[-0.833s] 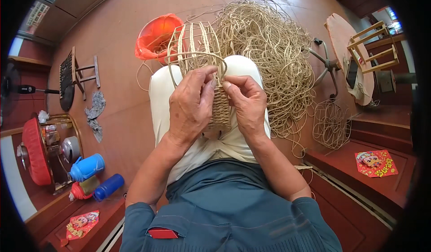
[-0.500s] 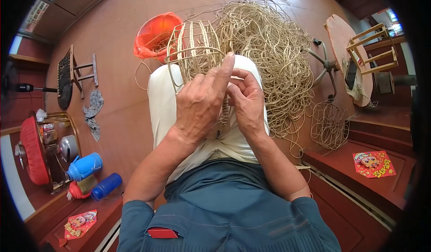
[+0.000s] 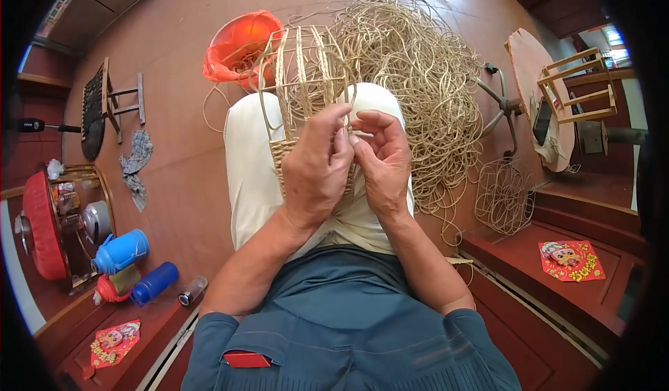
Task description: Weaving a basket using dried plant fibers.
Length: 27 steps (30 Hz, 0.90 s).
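Note:
A basket frame of thin ribs, some wrapped in tan cord, rests between my thighs, its woven band [image 3: 280,155] nearest my body. My left hand [image 3: 315,164] is at the right side of this band, thumb and forefinger pinched together on cord. Close beside it, my right hand [image 3: 383,164] pinches at the same spot with thumb and forefinger, its other fingers curled. The strand between the fingertips is mostly hidden. Beyond my right knee spreads a big loose heap of tan cord [image 3: 418,91].
An orange-lined bucket [image 3: 238,35] holding cord stands beyond my left knee. A bare wire frame [image 3: 505,196] and a round pink-topped stool [image 3: 540,84] are to the right. Blue flasks [image 3: 155,284], a grey cloth [image 3: 137,161] and a small bench [image 3: 111,105] sit left.
My left hand has turned and dropped from its raised, pointing pose to a pinch beside my right hand. More of the basket's woven band now shows.

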Each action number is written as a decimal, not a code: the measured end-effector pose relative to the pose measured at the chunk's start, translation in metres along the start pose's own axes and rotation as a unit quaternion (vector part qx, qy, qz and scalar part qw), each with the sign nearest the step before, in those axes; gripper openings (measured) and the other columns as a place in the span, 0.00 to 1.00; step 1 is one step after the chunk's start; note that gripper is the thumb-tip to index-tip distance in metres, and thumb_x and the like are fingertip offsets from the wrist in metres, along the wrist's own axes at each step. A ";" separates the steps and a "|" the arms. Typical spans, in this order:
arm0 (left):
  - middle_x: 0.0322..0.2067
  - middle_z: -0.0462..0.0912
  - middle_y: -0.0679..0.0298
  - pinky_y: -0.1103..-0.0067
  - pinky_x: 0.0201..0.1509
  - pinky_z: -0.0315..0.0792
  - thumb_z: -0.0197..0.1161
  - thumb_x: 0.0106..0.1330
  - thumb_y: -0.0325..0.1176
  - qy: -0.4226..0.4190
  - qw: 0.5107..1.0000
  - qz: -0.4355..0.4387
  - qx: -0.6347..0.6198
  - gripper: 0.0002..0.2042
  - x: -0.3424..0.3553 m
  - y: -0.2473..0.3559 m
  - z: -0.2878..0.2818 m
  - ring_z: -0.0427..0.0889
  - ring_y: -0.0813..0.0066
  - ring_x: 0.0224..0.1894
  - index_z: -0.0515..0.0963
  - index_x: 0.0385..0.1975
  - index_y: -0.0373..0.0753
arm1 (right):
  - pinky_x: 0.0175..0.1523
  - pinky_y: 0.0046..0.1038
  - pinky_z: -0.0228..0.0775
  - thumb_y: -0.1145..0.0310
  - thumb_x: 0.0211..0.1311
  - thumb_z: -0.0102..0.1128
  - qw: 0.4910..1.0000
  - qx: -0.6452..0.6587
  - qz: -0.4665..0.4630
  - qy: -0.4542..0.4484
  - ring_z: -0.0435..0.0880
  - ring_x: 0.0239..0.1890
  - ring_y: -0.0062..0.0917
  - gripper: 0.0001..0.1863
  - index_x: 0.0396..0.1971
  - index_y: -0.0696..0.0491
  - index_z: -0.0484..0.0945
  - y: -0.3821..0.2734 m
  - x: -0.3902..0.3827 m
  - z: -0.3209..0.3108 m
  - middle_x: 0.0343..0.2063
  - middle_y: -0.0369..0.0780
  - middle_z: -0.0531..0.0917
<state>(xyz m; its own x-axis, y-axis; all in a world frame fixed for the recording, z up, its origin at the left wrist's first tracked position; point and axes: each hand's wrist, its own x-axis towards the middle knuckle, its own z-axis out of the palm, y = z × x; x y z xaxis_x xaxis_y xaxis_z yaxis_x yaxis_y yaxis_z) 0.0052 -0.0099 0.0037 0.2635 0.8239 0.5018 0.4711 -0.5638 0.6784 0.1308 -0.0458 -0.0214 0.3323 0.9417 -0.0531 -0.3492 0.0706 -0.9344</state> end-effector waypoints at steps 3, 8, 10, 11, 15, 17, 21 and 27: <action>0.45 0.82 0.65 0.84 0.39 0.79 0.63 0.74 0.18 -0.011 0.938 -0.245 -0.245 0.19 0.000 0.007 0.001 0.84 0.86 0.39 0.76 0.63 0.37 | 0.57 0.24 0.82 0.82 0.76 0.63 1.000 -0.018 0.001 -0.017 0.87 0.52 0.20 0.19 0.63 0.58 0.74 -0.002 0.001 0.000 0.53 0.41 0.84; 0.48 0.78 0.65 0.88 0.37 0.72 0.64 0.74 0.21 -0.079 0.910 -0.267 -0.307 0.23 0.010 0.016 -0.015 0.76 0.90 0.34 0.71 0.67 0.33 | 0.60 0.25 0.81 0.82 0.77 0.62 0.999 -0.027 -0.024 -0.021 0.87 0.54 0.22 0.18 0.62 0.58 0.73 0.000 -0.001 -0.002 0.52 0.42 0.84; 0.49 0.77 0.65 0.89 0.37 0.70 0.64 0.74 0.22 -0.092 0.908 -0.269 -0.309 0.24 0.011 0.013 -0.016 0.73 0.92 0.34 0.69 0.68 0.32 | 0.60 0.25 0.81 0.82 0.77 0.63 0.999 -0.030 -0.027 -0.019 0.86 0.54 0.21 0.18 0.61 0.58 0.73 0.003 -0.001 -0.002 0.51 0.41 0.84; 0.47 0.78 0.65 0.88 0.38 0.70 0.64 0.75 0.23 -0.107 0.898 -0.280 -0.322 0.23 0.011 0.012 -0.016 0.74 0.91 0.35 0.69 0.68 0.32 | 0.60 0.25 0.81 0.82 0.77 0.63 0.999 -0.031 -0.031 -0.013 0.86 0.54 0.21 0.17 0.61 0.58 0.73 0.003 -0.002 -0.002 0.51 0.41 0.85; 0.42 0.79 0.68 0.87 0.40 0.70 0.63 0.78 0.28 -0.061 0.834 -0.299 -0.459 0.22 0.007 0.005 -0.011 0.72 0.91 0.34 0.69 0.68 0.32 | 0.60 0.24 0.80 0.81 0.77 0.63 0.998 -0.049 -0.027 -0.009 0.86 0.54 0.20 0.17 0.60 0.58 0.72 0.001 -0.004 0.004 0.51 0.40 0.84; 0.39 0.78 0.71 0.87 0.40 0.69 0.63 0.79 0.29 -0.092 0.832 -0.302 -0.456 0.21 0.002 0.006 -0.023 0.71 0.91 0.33 0.69 0.68 0.33 | 0.60 0.25 0.81 0.83 0.73 0.65 0.994 -0.091 -0.068 -0.001 0.85 0.53 0.21 0.17 0.58 0.57 0.76 0.003 -0.005 0.003 0.50 0.39 0.84; 0.30 0.76 0.78 0.88 0.33 0.62 0.62 0.81 0.32 -0.058 0.835 -0.334 -0.433 0.20 -0.002 -0.003 -0.061 0.68 0.94 0.29 0.71 0.68 0.34 | 0.56 0.29 0.82 0.87 0.62 0.66 0.910 -0.355 -0.215 0.022 0.85 0.48 0.31 0.21 0.52 0.51 0.88 -0.008 -0.006 0.017 0.48 0.40 0.85; 0.25 0.72 0.82 0.89 0.25 0.52 0.62 0.80 0.33 -0.018 0.892 -0.321 -0.317 0.18 -0.001 -0.055 -0.103 0.62 0.95 0.23 0.75 0.66 0.35 | 0.53 0.35 0.76 0.84 0.57 0.66 0.774 -0.509 -0.369 -0.074 0.83 0.45 0.36 0.23 0.53 0.51 0.90 -0.012 0.003 0.006 0.48 0.38 0.87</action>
<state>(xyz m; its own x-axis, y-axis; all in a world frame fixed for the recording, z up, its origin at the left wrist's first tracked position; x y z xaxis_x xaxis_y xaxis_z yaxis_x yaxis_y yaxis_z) -0.1081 0.0146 0.0212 0.1436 0.9836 -0.1094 -0.0324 0.1152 0.9928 0.1309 -0.0416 -0.0084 -0.0196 0.8009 0.5985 0.7847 0.3833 -0.4872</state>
